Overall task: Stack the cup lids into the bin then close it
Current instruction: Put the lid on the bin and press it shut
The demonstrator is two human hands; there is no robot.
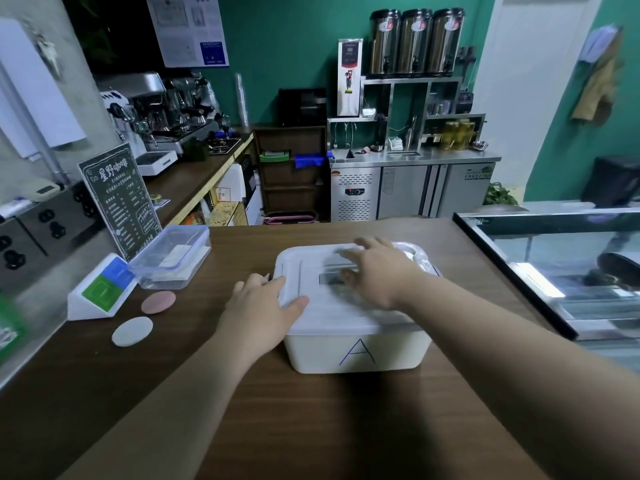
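Note:
A white bin marked with a blue letter A stands in the middle of the wooden counter. Its white cover lies on top of it. My left hand rests on the cover's left edge, thumb on top and fingers over the side. My right hand lies flat on the cover's middle, fingers spread, partly hiding the recessed handle. Clear plastic cup lids show just behind the bin at its far right corner. The bin's inside is hidden.
A clear lidded box, a white sign block, a menu stand and two round coasters sit at left. A glass display case borders the counter at right.

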